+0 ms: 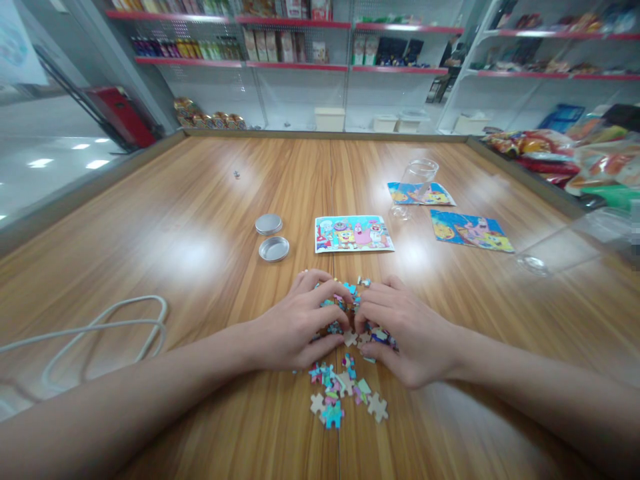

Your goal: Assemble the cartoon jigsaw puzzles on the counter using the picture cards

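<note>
My left hand and my right hand rest on a heap of jigsaw puzzle pieces in the middle of the table. Fingers on both hands are bent and apart, with the thumbs spread nearer to me. No piece is visibly gripped; the palms and hands cover much of the heap. Closer to me lies a loose cluster of pieces, among them a bright blue piece and a plain beige piece. Beyond the hands, a cartoon picture card lies flat on the wooden table.
Two round metal lids lie left of the card. To the right are two blue cartoon sheets and transparent plastic containers. A white cable loops at left. Bagged snacks lie beyond the right edge.
</note>
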The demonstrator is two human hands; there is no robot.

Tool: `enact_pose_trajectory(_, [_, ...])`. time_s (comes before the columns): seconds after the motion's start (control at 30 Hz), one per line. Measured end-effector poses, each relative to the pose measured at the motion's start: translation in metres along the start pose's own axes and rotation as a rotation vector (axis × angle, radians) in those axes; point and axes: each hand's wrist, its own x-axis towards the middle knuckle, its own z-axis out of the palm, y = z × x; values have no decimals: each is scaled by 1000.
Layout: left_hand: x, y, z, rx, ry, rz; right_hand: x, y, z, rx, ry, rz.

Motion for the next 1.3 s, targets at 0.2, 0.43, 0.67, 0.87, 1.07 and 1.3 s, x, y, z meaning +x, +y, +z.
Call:
enact_pose_trajectory(0.2, [0,-3,-1,-73,-6,-38,1,5,-1,41,8,-22])
enact_pose_trajectory(0.43, [-1,-4,-2,-28,-48,-31,0,11,0,24,44,-100])
enact_pose_trajectory(0.67, [1,-3,-1,33,-62,-3,-3,12,-2,16,68,-224])
enact_pose_trajectory(0.87, [0,-6,3,25,-9,26,-2,15,1,-17,73,-253])
enact_pose_trajectory(1.07, [0,-7,3,9,25,-21,-3,6,3,-63,138,-367])
enact_pose_trajectory(1.3, [0,-4,3,-23,49,-79,-3,-7,19,-171,52,-372])
